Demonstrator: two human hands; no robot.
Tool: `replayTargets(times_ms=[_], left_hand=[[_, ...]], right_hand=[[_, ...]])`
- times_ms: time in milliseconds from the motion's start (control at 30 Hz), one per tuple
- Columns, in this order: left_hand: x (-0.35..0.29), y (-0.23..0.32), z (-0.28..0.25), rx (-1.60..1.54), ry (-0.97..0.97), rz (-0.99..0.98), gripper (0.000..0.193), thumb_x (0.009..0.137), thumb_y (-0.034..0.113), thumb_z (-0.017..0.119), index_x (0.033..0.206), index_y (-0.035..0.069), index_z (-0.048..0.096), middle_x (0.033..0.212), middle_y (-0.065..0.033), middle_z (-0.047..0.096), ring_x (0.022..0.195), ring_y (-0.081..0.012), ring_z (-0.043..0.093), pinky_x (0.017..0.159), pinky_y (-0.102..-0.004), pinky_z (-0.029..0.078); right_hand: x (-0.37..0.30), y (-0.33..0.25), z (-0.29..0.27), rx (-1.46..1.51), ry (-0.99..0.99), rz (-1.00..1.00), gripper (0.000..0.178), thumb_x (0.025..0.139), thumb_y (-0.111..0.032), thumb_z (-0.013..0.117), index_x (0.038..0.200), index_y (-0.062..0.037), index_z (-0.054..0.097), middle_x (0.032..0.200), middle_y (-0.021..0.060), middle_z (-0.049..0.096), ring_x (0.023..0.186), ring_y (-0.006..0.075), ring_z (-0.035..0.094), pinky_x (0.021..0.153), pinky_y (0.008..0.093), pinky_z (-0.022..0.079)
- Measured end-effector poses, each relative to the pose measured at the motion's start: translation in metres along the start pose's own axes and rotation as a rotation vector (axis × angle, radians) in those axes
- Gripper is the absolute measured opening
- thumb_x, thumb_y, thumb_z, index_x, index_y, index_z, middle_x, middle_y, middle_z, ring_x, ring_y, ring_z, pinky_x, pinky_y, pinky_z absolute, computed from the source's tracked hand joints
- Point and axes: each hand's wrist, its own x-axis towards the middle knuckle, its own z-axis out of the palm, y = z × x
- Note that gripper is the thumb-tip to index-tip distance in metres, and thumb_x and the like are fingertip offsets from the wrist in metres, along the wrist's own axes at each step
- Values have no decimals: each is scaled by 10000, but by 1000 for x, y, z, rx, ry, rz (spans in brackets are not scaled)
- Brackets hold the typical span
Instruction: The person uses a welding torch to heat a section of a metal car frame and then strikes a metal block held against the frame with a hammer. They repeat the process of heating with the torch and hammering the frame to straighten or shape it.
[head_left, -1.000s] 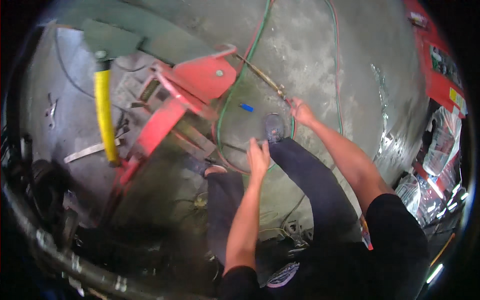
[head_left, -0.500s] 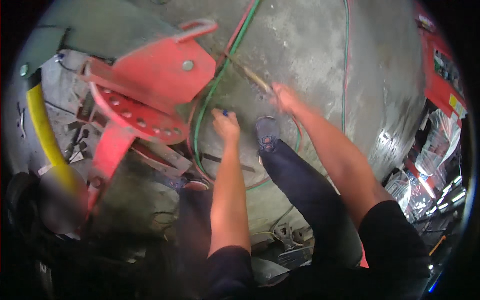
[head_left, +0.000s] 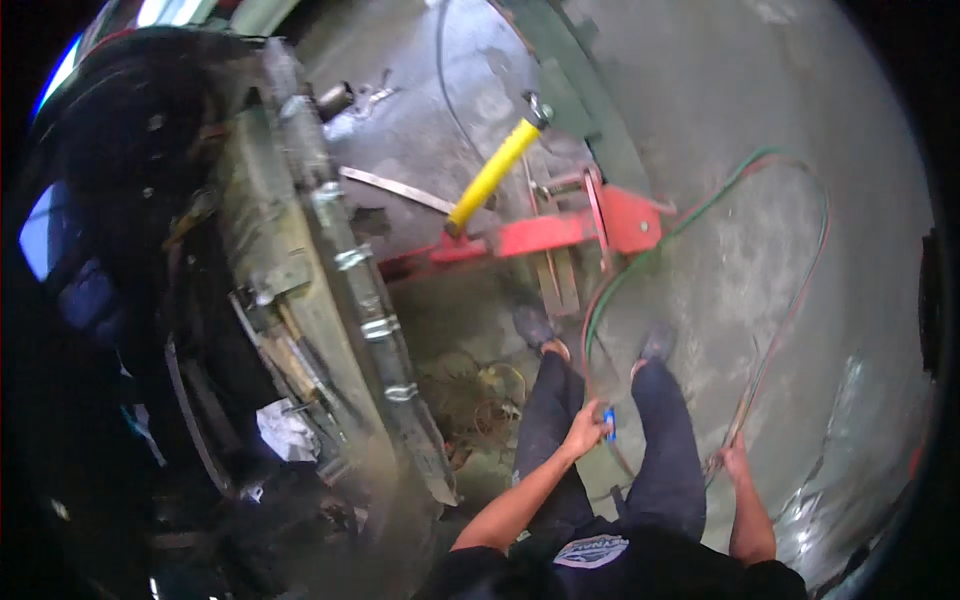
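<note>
My left hand (head_left: 585,432) is closed around a small blue object (head_left: 610,423) that looks like a lighter, in front of my legs. Out to the right and low down, my right hand (head_left: 735,460) grips a gas torch (head_left: 741,412), whose brass-coloured tube shows just above the fingers. The torch's far details are too blurred to make out. A paired red and green hose (head_left: 716,205) loops over the floor between the red steel frame (head_left: 545,234) and my right side.
A yellow cylinder (head_left: 493,178) rises from the red frame ahead of my feet. A long metal beam with hinge-like fittings (head_left: 365,290) runs along the left, beside dark machinery. Loose wires (head_left: 485,405) lie near my left leg. A flat metal bar (head_left: 395,188) lies on the concrete floor (head_left: 720,60).
My view has swung left, bringing the beam and machinery in. My right hand, with the torch, now sits lower and closer to my body. The blue object stays in my left hand.
</note>
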Motion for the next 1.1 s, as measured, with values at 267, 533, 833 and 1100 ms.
replayTargets(times_ms=[267,533,833,1100], left_hand=[[-132,48,3,-308,-236,164,404,775,-48,775,1089,16,530,941,-116,643,760,-234,693,604,-384,622],[-193,88,-52,449,-560,525,274,724,69,828,939,-2,673,744,-64,670,634,-163,636,545,-356,493],[-233,125,-103,824,-525,232,337,729,112,709,1029,-30,652,834,-145,704,720,-263,698,612,-388,538],[-242,200,-98,50,-300,598,209,969,236,632,1012,33,608,722,-13,565,558,-114,512,486,-292,411]], right_hand=[[-127,-75,-35,214,-5,76,727,796,35,633,1457,-28,338,1050,156,615,858,262,664,731,393,570],[-191,-76,-44,-407,165,-445,624,818,-12,654,1404,-46,441,1036,166,632,941,328,654,837,414,544],[-253,-142,-210,-675,639,-502,209,861,-121,620,1030,-7,578,785,124,572,673,253,550,635,410,473],[-435,-526,-177,-12,332,-853,683,841,-263,672,1454,-32,481,863,5,508,713,108,539,614,277,477]])
